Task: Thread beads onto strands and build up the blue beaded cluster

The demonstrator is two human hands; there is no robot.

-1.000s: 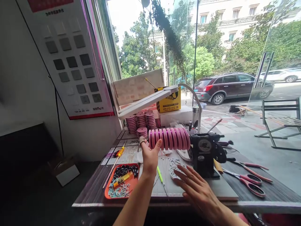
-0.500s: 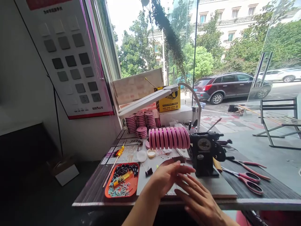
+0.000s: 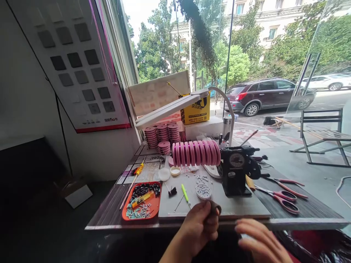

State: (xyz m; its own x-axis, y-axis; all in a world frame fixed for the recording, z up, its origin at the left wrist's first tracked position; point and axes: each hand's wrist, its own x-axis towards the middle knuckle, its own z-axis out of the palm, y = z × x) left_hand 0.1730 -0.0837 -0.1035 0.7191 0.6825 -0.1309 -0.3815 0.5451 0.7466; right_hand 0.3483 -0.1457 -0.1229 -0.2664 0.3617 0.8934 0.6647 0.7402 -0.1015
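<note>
Bowl (image 3: 203, 198) near left hand (image 3: 196, 226): beads (image 3: 203, 190). Tray (image 3: 157, 205): mixed bits (image 3: 142, 210).

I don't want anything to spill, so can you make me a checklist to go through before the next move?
1. Bead bowl upright on the board: ok.
2. All the little beads inside it: not ok, some lie loose just behind the bowl.
3. Right hand open: ok, its fingers are spread, though blurred.
4. Brown curled piece at the left hand: cannot tell if it's held or worn.
5. Scissors out of both hands: ok, they lie on the table.
6. Orange tray flat on the table: ok.
</note>
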